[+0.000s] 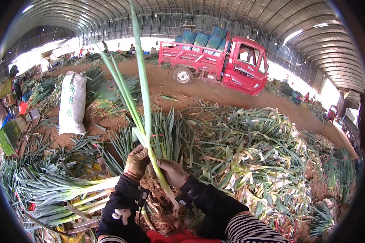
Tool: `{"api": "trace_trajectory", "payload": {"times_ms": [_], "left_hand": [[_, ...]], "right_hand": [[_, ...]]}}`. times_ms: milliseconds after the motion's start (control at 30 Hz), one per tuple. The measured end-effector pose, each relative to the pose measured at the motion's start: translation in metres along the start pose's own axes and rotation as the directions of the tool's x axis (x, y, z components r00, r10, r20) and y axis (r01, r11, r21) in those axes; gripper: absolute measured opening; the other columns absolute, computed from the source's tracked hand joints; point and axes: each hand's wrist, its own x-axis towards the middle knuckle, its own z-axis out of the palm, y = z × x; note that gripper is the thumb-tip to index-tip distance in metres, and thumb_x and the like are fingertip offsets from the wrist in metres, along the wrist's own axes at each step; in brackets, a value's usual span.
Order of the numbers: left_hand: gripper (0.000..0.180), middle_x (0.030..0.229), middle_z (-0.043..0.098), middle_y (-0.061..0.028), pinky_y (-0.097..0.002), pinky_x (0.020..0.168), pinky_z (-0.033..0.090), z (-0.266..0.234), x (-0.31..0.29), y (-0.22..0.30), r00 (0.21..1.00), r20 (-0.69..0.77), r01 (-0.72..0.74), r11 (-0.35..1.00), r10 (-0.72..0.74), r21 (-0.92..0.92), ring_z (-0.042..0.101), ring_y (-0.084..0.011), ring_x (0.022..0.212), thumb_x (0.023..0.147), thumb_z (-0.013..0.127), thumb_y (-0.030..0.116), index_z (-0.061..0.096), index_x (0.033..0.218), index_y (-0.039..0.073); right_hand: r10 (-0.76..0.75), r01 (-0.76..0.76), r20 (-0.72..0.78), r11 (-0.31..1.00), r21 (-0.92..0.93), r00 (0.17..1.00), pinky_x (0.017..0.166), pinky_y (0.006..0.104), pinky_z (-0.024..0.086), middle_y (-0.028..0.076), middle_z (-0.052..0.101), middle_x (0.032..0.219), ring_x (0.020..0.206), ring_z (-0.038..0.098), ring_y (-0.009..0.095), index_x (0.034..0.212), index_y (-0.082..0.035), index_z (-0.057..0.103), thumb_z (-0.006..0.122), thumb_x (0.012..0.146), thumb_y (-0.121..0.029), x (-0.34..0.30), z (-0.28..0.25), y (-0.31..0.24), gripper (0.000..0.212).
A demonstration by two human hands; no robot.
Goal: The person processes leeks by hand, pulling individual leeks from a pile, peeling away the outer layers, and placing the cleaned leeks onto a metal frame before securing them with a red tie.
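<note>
A long green onion (152, 152) stands nearly upright and slightly tilted in front of me, with its leaves up and its roots at the bottom. My left hand (135, 163), in a dirty glove, is closed beside the stalk just below where the leaves fork. On the other side, my right hand (172, 173) has its fingers closed against the pale shaft a little lower. Part of the right fingers is hidden by the stalk. Beyond my hands rises a bunch of green onions (166, 135) with a red tie. More trimmed green onions (69, 190) lie at my left.
A large heap of discarded leaves (247, 158) spreads at my right. A white sack (72, 103) stands at the far left. A red three-wheeled truck (215, 60) loaded with bundles is on the dirt track (170, 89). Another person (6, 95) works at the left edge.
</note>
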Motion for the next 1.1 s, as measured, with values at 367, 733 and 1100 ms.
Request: {"api": "trace_trajectory", "payload": {"times_ms": [367, 733, 1100], "left_hand": [[0.035, 0.103, 0.066, -0.0090, -0.0298, 0.085, 0.049, 0.003, -0.009, -0.005, 0.979, -0.166, -0.038, 0.908, 0.117, 0.418, 0.062, -0.0175, 0.093, 0.085, 0.067, 0.009, 0.058, 0.117, -0.003], [0.030, 0.103, 0.066, -0.0094, -0.0315, 0.085, 0.051, 0.002, -0.014, 0.009, 1.000, 0.015, 0.007, 0.977, -0.011, 0.214, 0.064, -0.0191, 0.095, 0.089, 0.063, 0.010, 0.060, 0.117, 0.000], [0.024, 0.085, 0.060, -0.0098, -0.0373, 0.067, 0.051, 0.011, -0.009, 0.025, 0.976, -0.119, -0.179, 0.983, 0.184, 0.049, 0.058, -0.0208, 0.072, 0.095, 0.054, 0.019, 0.055, 0.109, 0.000]], "right_hand": [[-0.631, 0.363, 0.191, 0.155, -0.919, 0.752, 0.077, 0.0325, 0.050, 0.013, 0.063, 0.095, 0.086, 0.062, 0.026, 0.104, -0.001, 0.063, 0.053, 0.089, -0.010, 0.013, -0.019, 0.016, 0.020], [0.098, -0.078, 0.092, 0.976, -0.202, 0.991, 0.081, 0.0348, 0.055, 0.015, 0.065, 0.097, 0.087, 0.067, 0.026, 0.113, 0.006, 0.056, 0.045, 0.096, -0.012, 0.008, -0.020, 0.003, 0.027], [0.150, -0.078, -0.134, 0.897, 0.436, 0.980, 0.043, 0.0244, 0.037, 0.007, 0.059, 0.081, 0.051, 0.045, 0.010, 0.093, -0.006, 0.054, 0.048, 0.095, -0.020, -0.001, -0.095, -0.004, 0.016]]}}
